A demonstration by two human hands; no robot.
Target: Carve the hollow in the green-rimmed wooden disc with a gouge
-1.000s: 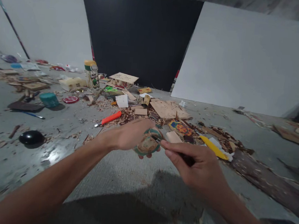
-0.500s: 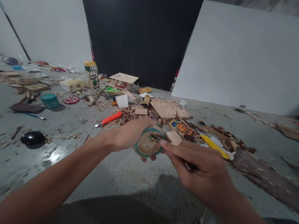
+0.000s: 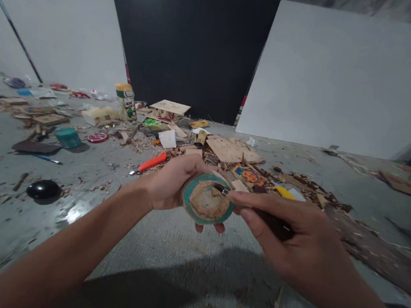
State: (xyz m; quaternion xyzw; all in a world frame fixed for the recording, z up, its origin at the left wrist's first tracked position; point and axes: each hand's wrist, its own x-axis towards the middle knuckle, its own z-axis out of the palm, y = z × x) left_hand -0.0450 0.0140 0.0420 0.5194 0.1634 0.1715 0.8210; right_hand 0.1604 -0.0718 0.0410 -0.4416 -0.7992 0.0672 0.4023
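Observation:
Just ahead of me a round wooden disc is tilted toward my face. Its rim is teal, and its middle is bare, rough wood with crumbly bits. My left hand is wrapped round it from the left, with fingertips showing under the lower edge. In my right hand is a slim carving tool, gripped like a pen. Its dark metal tip touches the disc's upper middle, and most of the handle is covered by my fingers.
Wood shavings and scraps spread over the concrete floor. Nearby lie an orange utility knife, a yellow-handled tool, a black rounded object, a teal jar and a flat wooden board. A bottle stands farther back.
The disc has come slightly nearer and to the right, showing more of its face. My right hand has shifted right and a little down, the tool still on the disc.

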